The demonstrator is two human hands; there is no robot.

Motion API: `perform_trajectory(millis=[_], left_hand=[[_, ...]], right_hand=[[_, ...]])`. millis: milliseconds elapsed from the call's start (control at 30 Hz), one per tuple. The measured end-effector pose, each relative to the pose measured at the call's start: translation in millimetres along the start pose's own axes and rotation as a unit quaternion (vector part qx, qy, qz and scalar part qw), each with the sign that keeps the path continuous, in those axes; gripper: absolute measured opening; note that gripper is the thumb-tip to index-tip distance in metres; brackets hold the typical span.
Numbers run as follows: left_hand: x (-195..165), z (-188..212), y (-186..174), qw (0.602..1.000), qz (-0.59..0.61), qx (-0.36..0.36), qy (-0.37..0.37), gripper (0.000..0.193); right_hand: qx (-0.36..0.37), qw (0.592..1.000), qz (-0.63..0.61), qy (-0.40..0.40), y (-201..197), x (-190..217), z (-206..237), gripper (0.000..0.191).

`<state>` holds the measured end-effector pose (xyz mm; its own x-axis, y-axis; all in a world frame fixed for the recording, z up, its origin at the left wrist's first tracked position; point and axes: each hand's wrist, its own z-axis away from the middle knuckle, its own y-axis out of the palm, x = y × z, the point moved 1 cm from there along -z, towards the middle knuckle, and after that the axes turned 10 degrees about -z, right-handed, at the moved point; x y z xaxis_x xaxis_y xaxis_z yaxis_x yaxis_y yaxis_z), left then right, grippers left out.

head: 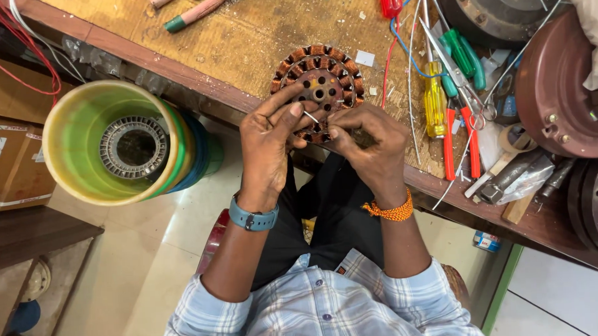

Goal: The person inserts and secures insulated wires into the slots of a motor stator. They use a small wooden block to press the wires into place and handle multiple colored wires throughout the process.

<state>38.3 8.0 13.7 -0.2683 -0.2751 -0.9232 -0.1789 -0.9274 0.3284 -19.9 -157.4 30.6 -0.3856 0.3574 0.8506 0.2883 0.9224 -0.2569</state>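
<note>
At the tabletop's (241,41) near edge, both hands are pinching a thin wire (310,116) against the copper-wound motor core (318,88), left hand (269,139) and right hand (368,146) closed, seemingly threading it, which needs fine guiding.

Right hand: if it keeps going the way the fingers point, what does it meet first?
The right hand points up-left at the copper-wound stator, which its fingertips already appear to touch; depth is unclear.
</note>
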Motion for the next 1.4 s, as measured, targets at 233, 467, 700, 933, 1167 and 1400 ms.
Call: perform_trajectory(millis=[233, 467, 700, 933, 1167, 1400], left_hand=[[2.4, 0.6, -0.3, 1.000, -0.001, 0.000, 0.010, 0.040], [4.2, 0.7, -0.7, 1.000, 0.007, 0.000, 0.018, 0.040], [3.2, -0.3, -0.2, 1.000, 0.003, -0.005, 0.009, 0.038], [2.5, -1.4, -0.4, 1.000, -0.002, -0.002, 0.004, 0.036], [5.0, -1.8, 0.5, 1.000, -0.009, -0.007, 0.006, 0.035], [6.1, -4.4, -0.7, 1.000, 0.008, -0.002, -0.004, 0.035]], right_hand=[[0.008, 1.000, 0.018, -0.016, 0.5, -0.4, -0.2, 0.007], [0.005, 1.000, 0.015, -0.025, 1.1, 0.7, -0.2, 0.009], [0.003, 0.999, 0.008, -0.035, 1.4, -2.4, 1.8, 0.008], [0.007, 0.998, 0.041, -0.054, 2.1, -4.6, 3.6, 0.009], [0.002, 0.997, 0.060, -0.049, 2.3, -6.2, 4.7, 0.010], [-0.001, 0.997, 0.056, -0.061, 2.7, -5.0, 4.9, 0.011]])
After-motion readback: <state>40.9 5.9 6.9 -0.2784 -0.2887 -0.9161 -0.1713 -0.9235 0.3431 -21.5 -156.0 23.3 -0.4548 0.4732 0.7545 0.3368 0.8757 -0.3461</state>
